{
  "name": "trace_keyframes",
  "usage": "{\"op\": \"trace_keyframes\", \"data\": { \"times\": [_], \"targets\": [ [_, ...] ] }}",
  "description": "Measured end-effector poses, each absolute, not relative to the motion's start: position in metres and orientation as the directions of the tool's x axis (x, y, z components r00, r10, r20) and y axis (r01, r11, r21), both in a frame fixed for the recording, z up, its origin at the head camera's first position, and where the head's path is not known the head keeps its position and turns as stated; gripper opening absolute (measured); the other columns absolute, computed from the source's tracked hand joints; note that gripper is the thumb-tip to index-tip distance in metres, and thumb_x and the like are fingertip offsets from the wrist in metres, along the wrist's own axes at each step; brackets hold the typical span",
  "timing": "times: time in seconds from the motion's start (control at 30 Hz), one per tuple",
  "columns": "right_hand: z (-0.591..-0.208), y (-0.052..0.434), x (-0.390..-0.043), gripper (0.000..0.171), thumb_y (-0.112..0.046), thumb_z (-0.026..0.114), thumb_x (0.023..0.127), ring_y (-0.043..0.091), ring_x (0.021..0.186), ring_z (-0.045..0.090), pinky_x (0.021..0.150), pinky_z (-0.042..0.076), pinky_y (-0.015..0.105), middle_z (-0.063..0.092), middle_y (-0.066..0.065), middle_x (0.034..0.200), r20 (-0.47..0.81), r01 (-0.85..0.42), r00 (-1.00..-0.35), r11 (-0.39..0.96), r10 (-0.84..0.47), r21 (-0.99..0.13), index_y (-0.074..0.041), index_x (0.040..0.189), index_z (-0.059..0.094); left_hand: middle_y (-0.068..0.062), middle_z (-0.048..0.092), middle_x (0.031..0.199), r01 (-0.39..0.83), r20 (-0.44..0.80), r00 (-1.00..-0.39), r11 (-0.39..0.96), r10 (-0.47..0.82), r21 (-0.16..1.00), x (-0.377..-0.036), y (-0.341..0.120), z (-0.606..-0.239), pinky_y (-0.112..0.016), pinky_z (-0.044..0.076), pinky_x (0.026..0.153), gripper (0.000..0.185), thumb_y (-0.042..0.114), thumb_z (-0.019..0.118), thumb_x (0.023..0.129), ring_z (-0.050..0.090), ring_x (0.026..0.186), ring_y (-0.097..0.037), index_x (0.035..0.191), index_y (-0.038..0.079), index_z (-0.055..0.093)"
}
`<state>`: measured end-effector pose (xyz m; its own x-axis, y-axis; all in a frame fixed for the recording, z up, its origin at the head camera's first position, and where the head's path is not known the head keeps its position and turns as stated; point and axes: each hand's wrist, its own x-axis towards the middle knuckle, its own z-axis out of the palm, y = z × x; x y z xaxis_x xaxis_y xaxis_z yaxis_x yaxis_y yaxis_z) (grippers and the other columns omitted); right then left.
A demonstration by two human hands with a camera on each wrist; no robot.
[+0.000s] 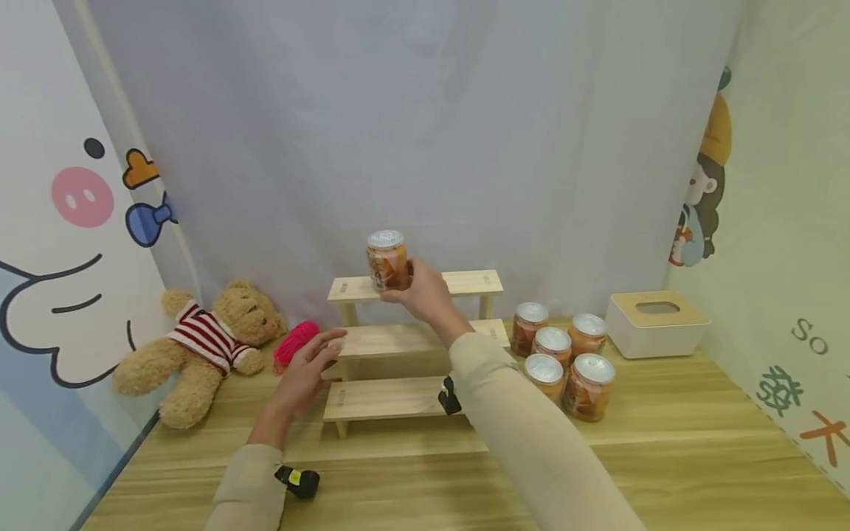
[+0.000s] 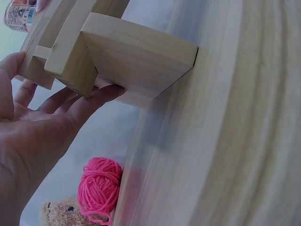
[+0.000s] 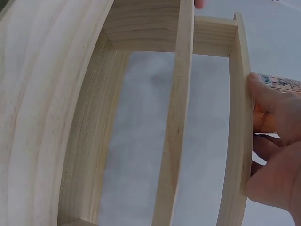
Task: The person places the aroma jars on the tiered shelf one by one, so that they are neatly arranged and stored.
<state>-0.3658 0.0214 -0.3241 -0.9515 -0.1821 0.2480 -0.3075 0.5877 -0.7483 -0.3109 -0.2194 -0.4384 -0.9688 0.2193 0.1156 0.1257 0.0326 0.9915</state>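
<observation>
The right hand [image 1: 425, 293] grasps an orange can [image 1: 387, 262] at the left part of the top tier of the three-tier wooden stand [image 1: 392, 341]; whether the can's base touches the board is unclear. The left hand [image 1: 307, 376] grips nothing, its fingers loosely extended at the stand's left end, and the left wrist view shows fingertips against the wood, which the head view leaves uncertain. Only the head view takes in the five cans [image 1: 553, 341] right of the stand, the tissue box [image 1: 657, 335] beyond them and the whole teddy bear [image 1: 206, 339]; the left wrist view catches just part of its head beside the pink yarn [image 1: 296, 343]. Both wrist views reveal a barcode [image 2: 30, 15] on the held can, hidden from the head view, with fine print too small to read. Green letters on the right-hand wall panel [image 1: 783, 295] read "SO".
</observation>
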Motion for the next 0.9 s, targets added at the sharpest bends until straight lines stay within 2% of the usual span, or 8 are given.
{"op": "trace_keyframes", "data": {
  "times": [0.1,0.23,0.4,0.5,0.6,0.73,0.9],
  "targets": [
    [-0.324,0.024,-0.361,0.076,-0.030,0.084,0.084,0.032,0.128,0.053,0.105,0.042,0.046,0.056,0.016,0.138,0.263,-0.313,-0.949,0.571,-0.172,-0.759,0.000,0.143,0.046,-0.018,0.029,0.156,0.127,0.117,-0.968,0.032,0.220,0.991,-0.312,-0.221,-0.438,-0.059,0.045,0.097,0.051,0.032,0.049,0.107,0.029,0.139,-0.041,0.150,0.006,0.038],
    [-0.323,0.042,-0.341,0.077,-0.029,0.080,0.087,0.033,0.137,0.044,0.109,0.038,0.048,0.051,0.012,0.147,0.277,-0.316,-0.949,0.445,-0.152,-0.838,-0.004,0.149,0.042,-0.018,0.028,0.157,0.133,0.121,-0.967,0.039,0.223,0.990,-0.313,-0.223,-0.438,-0.060,0.044,0.098,0.052,0.034,0.049,0.107,0.028,0.140,-0.042,0.151,0.007,0.038],
    [-0.327,0.085,-0.306,0.068,-0.029,0.075,0.091,0.029,0.137,0.043,0.110,0.035,0.049,0.052,0.008,0.145,0.332,-0.387,-0.921,0.384,-0.203,-0.838,-0.006,0.147,0.045,-0.017,0.029,0.156,0.132,0.120,-0.969,0.041,0.216,0.990,-0.313,-0.225,-0.438,-0.063,0.042,0.099,0.051,0.034,0.048,0.108,0.026,0.142,-0.043,0.150,0.007,0.038],
    [-0.333,0.119,-0.290,0.059,-0.024,0.075,0.092,0.031,0.135,0.046,0.110,0.034,0.052,0.055,0.013,0.141,0.409,-0.467,-0.885,0.418,-0.224,-0.779,-0.002,0.141,0.051,-0.019,0.028,0.155,0.122,0.110,-0.970,0.043,0.217,0.992,-0.312,-0.224,-0.439,-0.064,0.041,0.099,0.049,0.033,0.048,0.108,0.025,0.142,-0.044,0.149,0.008,0.038],
    [-0.339,0.154,-0.279,0.051,-0.019,0.074,0.092,0.035,0.131,0.049,0.107,0.038,0.054,0.057,0.017,0.138,0.441,-0.480,-0.876,0.457,-0.197,-0.749,0.000,0.136,0.056,-0.020,0.030,0.154,0.108,0.096,-0.973,0.044,0.211,0.993,-0.310,-0.223,-0.440,-0.063,0.041,0.099,0.048,0.032,0.048,0.108,0.025,0.142,-0.045,0.147,0.008,0.038],
    [-0.348,0.198,-0.272,0.050,-0.021,0.073,0.093,0.038,0.127,0.051,0.103,0.041,0.054,0.057,0.021,0.134,0.382,-0.401,-0.912,0.525,-0.150,-0.751,0.001,0.135,0.055,-0.019,0.032,0.152,0.104,0.095,-0.977,0.037,0.191,0.994,-0.308,-0.222,-0.440,-0.063,0.042,0.098,0.046,0.032,0.050,0.107,0.027,0.141,-0.044,0.146,0.009,0.040],
    [-0.357,0.242,-0.269,0.059,-0.029,0.075,0.092,0.043,0.118,0.055,0.095,0.046,0.056,0.058,0.026,0.130,0.301,-0.338,-0.937,0.674,-0.177,-0.656,0.006,0.134,0.053,-0.020,0.030,0.154,0.110,0.098,-0.973,0.045,0.208,0.993,-0.310,-0.223,-0.438,-0.064,0.041,0.099,0.048,0.034,0.050,0.107,0.025,0.142,-0.045,0.147,0.009,0.039]
  ]
}}
